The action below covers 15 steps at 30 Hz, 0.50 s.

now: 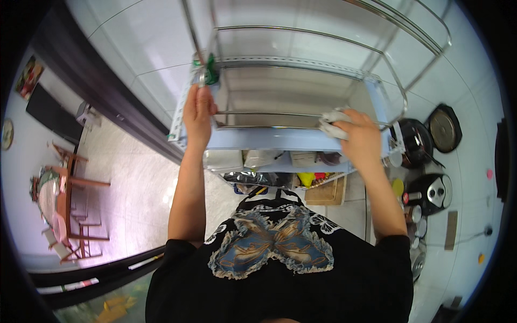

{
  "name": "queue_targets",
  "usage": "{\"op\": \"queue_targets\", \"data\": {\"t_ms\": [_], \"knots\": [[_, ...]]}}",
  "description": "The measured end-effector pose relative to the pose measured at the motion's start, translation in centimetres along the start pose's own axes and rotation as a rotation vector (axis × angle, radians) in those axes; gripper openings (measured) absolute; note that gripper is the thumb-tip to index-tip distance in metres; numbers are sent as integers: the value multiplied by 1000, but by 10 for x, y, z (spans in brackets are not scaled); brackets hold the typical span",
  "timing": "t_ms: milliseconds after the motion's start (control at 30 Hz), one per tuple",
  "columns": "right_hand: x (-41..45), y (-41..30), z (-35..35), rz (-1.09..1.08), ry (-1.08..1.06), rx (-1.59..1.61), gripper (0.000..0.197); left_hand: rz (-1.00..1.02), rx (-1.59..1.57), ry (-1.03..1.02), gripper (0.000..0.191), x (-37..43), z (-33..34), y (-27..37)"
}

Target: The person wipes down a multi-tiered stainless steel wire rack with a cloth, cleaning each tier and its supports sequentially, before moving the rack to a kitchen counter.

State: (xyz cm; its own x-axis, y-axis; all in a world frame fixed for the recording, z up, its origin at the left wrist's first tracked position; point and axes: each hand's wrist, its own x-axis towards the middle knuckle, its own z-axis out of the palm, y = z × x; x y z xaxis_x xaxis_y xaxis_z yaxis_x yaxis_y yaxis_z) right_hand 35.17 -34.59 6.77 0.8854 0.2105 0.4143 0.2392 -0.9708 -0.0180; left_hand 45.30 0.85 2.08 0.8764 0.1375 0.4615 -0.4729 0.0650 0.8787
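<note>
A chrome wire rack [299, 29] with long rails stands on the top of a metal shelving unit [282, 137], against a tiled wall. My left hand [198, 103] is closed around the rack's front left part, near its upright. With my right hand [359, 135] I hold a crumpled whitish cloth [336, 123], which is against the front lower rail towards the right end. Behind that rail lies a greyish panel or tray [286, 91]. Just beyond my left hand, at the rack's left corner, is a green object [211, 70], possibly a bottle.
Lower shelves hold white containers [223, 160], black plastic bags [254, 178] and a yellow packet [306, 179]. At the right are a dark pan [414, 141], a black air fryer [434, 191] and several jars [412, 214]. A dark door frame [117, 89] borders the left; a wooden table [62, 206] stands beyond it.
</note>
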Motion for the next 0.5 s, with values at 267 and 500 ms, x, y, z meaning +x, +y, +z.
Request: {"op": "queue_targets", "data": {"t_ms": [267, 500], "knots": [[37, -97, 37, -178, -43, 92, 36, 123, -72, 24, 33, -2, -2, -3], [-5, -11, 7, -9, 36, 60, 37, 135, -162, -35, 34, -3, -8, 3]]}}
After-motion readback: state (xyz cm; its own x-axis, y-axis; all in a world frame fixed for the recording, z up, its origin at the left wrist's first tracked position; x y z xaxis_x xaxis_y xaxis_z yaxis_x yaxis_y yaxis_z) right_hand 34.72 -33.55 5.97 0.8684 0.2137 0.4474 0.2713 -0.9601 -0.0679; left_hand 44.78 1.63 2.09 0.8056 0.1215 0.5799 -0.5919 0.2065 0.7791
